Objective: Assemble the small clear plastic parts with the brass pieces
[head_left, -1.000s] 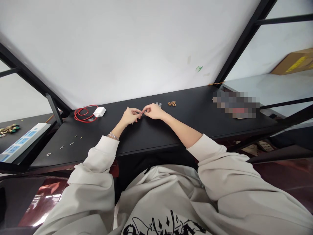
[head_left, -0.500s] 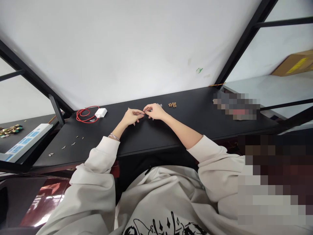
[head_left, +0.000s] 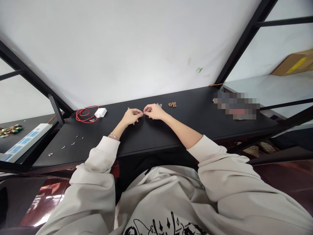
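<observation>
Above the middle of the black table (head_left: pixel 151 137), my left hand (head_left: pixel 132 116) and my right hand (head_left: pixel 154 111) meet at the fingertips. Both are closed in a pinch, thumb against forefinger. Whatever lies between the fingertips is too small to name. Just behind my right hand sits a small cluster of clear or grey pieces (head_left: pixel 159 105), partly hidden by the hand. To its right stands a group of small tan, cork-like pieces (head_left: pixel 172 104).
A white charger (head_left: pixel 100 113) with a coiled red cable (head_left: pixel 80 115) lies at the back left. Several tiny pieces (head_left: pixel 63 147) are scattered at the left front. A white power strip (head_left: pixel 26 142) is beyond the frame post. A blurred-out item (head_left: pixel 237 107) lies on the right.
My fingertips have shifted slightly, and both hands stay together in nearly the same place. The pixelated patch at the lower right is gone, showing my sleeve and the floor area.
</observation>
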The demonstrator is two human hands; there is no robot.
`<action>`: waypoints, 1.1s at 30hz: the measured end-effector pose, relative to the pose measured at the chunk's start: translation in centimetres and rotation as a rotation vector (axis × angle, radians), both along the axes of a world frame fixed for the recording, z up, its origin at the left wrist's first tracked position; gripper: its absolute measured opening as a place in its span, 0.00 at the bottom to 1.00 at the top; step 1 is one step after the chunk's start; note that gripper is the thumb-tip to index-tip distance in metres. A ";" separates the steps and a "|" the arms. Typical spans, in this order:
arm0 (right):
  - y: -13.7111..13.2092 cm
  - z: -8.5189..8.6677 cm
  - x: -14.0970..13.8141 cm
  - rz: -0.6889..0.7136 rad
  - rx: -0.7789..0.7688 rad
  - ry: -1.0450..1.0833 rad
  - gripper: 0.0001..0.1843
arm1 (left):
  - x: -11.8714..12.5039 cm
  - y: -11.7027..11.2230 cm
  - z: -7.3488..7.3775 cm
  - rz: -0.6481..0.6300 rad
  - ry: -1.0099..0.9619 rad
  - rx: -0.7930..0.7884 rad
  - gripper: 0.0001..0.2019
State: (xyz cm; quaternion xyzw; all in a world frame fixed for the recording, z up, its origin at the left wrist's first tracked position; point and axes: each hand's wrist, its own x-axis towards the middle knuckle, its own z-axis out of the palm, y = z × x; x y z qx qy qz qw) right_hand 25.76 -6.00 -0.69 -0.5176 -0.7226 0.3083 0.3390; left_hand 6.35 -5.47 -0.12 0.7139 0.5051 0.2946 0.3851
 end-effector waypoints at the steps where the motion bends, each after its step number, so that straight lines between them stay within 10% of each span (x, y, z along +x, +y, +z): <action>1: -0.1 0.1 0.0 0.005 0.005 -0.007 0.06 | 0.0 0.1 -0.1 -0.003 -0.004 0.003 0.10; 33: 0.0 0.1 0.2 0.014 0.067 -0.042 0.06 | -0.6 0.6 -0.7 -0.051 -0.048 0.024 0.09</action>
